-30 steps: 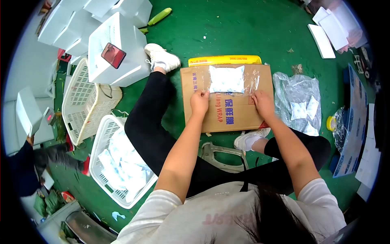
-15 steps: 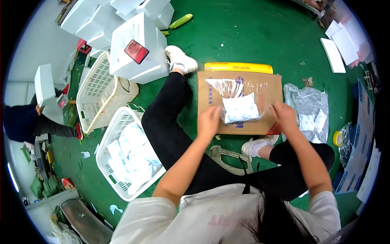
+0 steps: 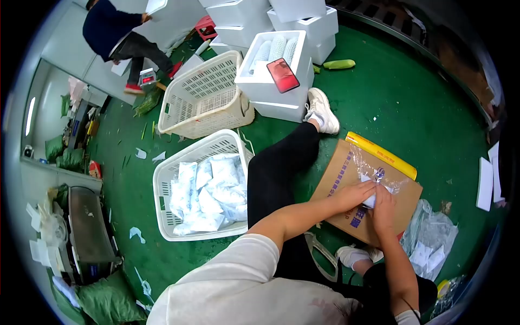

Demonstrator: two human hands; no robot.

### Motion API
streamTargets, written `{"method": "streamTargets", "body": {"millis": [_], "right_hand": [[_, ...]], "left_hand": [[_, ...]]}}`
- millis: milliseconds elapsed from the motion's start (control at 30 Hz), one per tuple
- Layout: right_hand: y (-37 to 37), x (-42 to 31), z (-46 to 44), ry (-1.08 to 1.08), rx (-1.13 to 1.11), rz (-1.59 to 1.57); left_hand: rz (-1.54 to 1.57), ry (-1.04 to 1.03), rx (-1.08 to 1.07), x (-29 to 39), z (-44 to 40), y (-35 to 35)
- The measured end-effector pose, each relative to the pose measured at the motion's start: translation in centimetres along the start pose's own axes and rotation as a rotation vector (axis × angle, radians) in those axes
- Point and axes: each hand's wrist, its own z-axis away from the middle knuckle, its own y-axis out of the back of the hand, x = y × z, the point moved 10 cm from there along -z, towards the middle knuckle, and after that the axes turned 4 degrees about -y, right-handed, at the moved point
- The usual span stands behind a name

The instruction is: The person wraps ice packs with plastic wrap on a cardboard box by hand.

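A small white packet (image 3: 369, 202) lies on a brown cardboard box (image 3: 340, 173), mostly covered by my hands. My left hand (image 3: 355, 195) comes over it from the left, its fingers closed on the packet. From the near side, my right hand (image 3: 384, 207) grips the same packet, the fingertips of both hands meeting. Clear plastic film (image 3: 362, 161) stretches across the box top beyond my hands. Along the box's far edge lies a long yellow film carton (image 3: 382, 155).
At left, a white basket (image 3: 168, 232) holds several white packets; another basket (image 3: 181, 105) stands behind it. A red phone (image 3: 283, 75) rests on an open foam box (image 3: 279, 108). A clear plastic bag (image 3: 441, 233) lies right. A person (image 3: 111, 30) carries a white panel far left.
My hands have come together over the packet, from holding the film apart on either side of it. The view has turned left, showing more baskets and the other person.
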Motion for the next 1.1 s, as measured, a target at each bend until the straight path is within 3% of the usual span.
{"method": "streamTargets", "body": {"millis": [67, 100, 133, 167, 200, 233, 267, 300, 333, 400, 467, 500, 533, 600, 700, 733, 833, 933, 1033, 1100], "right_hand": [[-0.2, 0.5, -1.6, -0.104, -0.155, -0.183], [0.4, 0.8, -2.0, -0.179, -0.240, -0.275], [2.3, -0.2, -2.5, -0.123, -0.279, -0.410], [0.8, 0.5, -2.3, -0.149, -0.514, -0.399], [-0.4, 1.0, -2.1, -0.108, -0.592, -0.485], [-2.8, 2.2, -1.9, -0.053, -0.663, -0.528], [-5.2, 3.8, -1.5, -0.155, -0.838, -0.470], [-7.7, 4.1, -1.3, -0.118, -0.930, -0.649], [-7.4, 3.9, -1.2, -0.171, -0.992, -0.658], [-3.8, 3.8, -2.9, -0.209, -0.793, -0.392], [-1.7, 2.4, -1.4, -0.086, -0.408, -0.237], [0.0, 1.0, -0.6, -0.008, -0.205, -0.158], [-0.2, 0.6, 0.4, -0.113, -0.328, -0.167], [0.4, 0.0, 1.1, -0.148, -0.208, -0.025], [-0.9, 0.9, 1.0, -0.219, -0.154, -0.057], [-1.1, 1.2, 0.6, -0.246, -0.154, -0.110], [-1.9, 2.3, -1.4, -0.227, -0.456, -0.282], [-0.6, 2.0, -3.7, -0.087, -0.831, -0.563], [-2.9, 1.6, -2.2, -0.137, -1.264, -0.867], [-7.0, 3.0, 0.2, -0.391, -1.514, -0.946]], "left_hand": [[0.328, 0.024, 0.029, -1.6, -1.4, 1.5], [0.348, 0.229, -0.269, -2.3, -1.4, 2.3], [0.472, 0.206, -0.264, -2.5, -1.1, 3.0], [0.602, 0.176, -0.264, -2.5, -1.0, 2.7], [0.667, 0.207, -0.182, -3.4, -0.7, 2.4], [0.743, 0.248, -0.109, -4.2, 0.0, 1.2], [0.934, 0.334, -0.065, -5.2, 0.4, -1.1], [1.121, 0.428, -0.015, -6.1, 0.4, -3.6], [0.997, 0.485, 0.015, -6.9, 0.9, -4.8], [0.831, 0.622, 0.086, -9.1, 0.9, -5.6], [0.759, 0.814, 0.156, -10.8, 2.0, -5.9], [0.676, 0.791, 0.077, -10.8, 1.4, -6.3], [0.588, 0.763, 0.005, -11.0, 0.4, -6.7], [0.440, 0.823, -0.148, -10.0, -1.0, -5.8], [0.302, 0.653, -0.412, -10.2, -2.8, -7.5], [0.119, 0.440, -0.640, -9.4, -3.6, -8.3], [-0.155, 0.387, -0.620, -8.6, -7.5, -4.3], [-0.130, -0.158, -0.269, -6.0, -10.2, -5.1], [-0.069, -0.141, -0.314, -7.3, -8.8, -8.9], [-0.158, -0.205, -0.255, -7.0, -8.5, -9.7]]}}
